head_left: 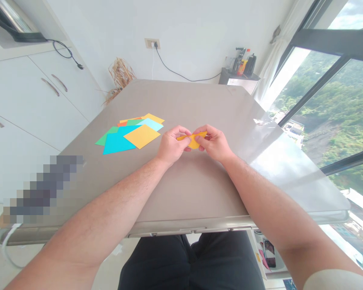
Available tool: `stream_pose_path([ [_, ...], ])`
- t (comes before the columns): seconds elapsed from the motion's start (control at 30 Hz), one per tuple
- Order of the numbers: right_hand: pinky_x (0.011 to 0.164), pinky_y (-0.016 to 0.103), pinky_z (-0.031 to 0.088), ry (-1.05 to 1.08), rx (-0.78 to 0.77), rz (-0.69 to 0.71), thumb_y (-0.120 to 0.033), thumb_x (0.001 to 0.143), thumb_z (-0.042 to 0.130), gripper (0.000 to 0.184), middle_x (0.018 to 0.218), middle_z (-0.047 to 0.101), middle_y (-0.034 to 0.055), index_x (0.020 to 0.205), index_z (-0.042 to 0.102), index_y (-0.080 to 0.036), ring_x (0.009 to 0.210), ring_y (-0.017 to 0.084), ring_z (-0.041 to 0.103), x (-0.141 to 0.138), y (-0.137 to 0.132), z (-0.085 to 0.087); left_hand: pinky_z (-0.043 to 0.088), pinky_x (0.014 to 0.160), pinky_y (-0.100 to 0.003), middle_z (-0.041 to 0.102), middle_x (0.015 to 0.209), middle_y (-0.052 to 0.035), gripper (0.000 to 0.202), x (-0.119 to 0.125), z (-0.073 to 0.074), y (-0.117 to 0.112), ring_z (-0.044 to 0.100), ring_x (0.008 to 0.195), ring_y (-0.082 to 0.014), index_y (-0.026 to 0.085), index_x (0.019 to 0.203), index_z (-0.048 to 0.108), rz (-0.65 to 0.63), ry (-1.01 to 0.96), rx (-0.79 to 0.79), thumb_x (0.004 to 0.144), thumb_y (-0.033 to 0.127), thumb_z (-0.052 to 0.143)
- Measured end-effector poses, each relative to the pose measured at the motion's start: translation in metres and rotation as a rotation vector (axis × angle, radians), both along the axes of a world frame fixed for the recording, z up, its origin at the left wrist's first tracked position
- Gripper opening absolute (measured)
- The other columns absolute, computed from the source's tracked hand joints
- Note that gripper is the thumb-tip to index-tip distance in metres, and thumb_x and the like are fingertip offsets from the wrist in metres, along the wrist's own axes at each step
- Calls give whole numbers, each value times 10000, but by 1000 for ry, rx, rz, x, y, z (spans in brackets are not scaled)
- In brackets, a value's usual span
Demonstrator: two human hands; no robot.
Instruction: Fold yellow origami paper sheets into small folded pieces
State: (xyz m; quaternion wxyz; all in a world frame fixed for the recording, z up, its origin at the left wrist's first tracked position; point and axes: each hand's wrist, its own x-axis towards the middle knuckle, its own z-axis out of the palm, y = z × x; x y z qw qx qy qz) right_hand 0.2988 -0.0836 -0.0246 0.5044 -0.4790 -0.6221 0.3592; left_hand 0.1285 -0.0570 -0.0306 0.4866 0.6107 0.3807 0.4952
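A small folded piece of orange-yellow paper (195,142) is held just above the table, between my two hands. My left hand (174,146) pinches its left end with thumb and fingers. On the other end, my right hand (214,141) grips the paper the same way, thumb pressed on the near face. The fingers cover part of the paper, so its full folded shape is hidden. Left of my hands lies a loose spread of coloured paper sheets, with a yellow sheet (142,136) on top, a blue sheet (118,141), a pale blue sheet (153,124) and a green sheet (104,137).
The grey-brown table (187,189) fills the middle. A pixelated dark object (45,185) lies at its left edge, near a white cable (6,249). An open drawer (270,257) shows under the right front edge. Bottles stand on a small cabinet (238,80) behind; windows line the right.
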Motion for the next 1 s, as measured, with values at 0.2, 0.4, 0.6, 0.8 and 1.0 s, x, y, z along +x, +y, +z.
stream_pose_path([
  [0.2, 573, 268, 525, 29, -66, 49, -314, 814, 702, 132, 703, 674, -26, 888, 640, -225, 570, 128, 648, 7, 1, 3, 611, 556, -253, 697, 796, -8, 71, -2, -1, 4, 694, 735, -161, 197, 797, 721, 38, 21, 33, 740, 231, 747],
  [0.4, 618, 283, 527, 22, -113, 138, -275, 819, 674, 125, 667, 662, -34, 934, 662, -228, 581, 131, 645, 15, 0, 8, 625, 571, -266, 686, 763, -13, 79, -4, 1, 4, 702, 738, -166, 190, 791, 735, -2, 12, 34, 740, 238, 771],
  [0.6, 579, 266, 472, 41, -61, 97, -245, 812, 617, 195, 640, 632, -39, 930, 771, -227, 542, 102, 566, 13, 0, 4, 646, 589, -295, 687, 796, -23, 109, -5, 2, 2, 706, 781, -181, 184, 789, 731, -35, -33, 15, 731, 250, 796],
  [0.8, 592, 293, 548, 258, -97, 55, -274, 757, 719, 75, 730, 716, -4, 802, 727, -215, 544, 114, 628, 10, 3, 1, 656, 653, -318, 719, 845, -37, 128, -6, 4, 4, 725, 819, -187, 168, 816, 720, -73, -119, -61, 714, 215, 782],
  [1.0, 613, 307, 592, 339, -146, 73, -286, 703, 771, 138, 679, 705, -4, 778, 688, -205, 571, 140, 676, 12, 4, 3, 664, 676, -354, 697, 835, -26, 180, -8, 5, 6, 737, 828, -204, 165, 810, 669, -57, -167, -131, 690, 216, 794],
])
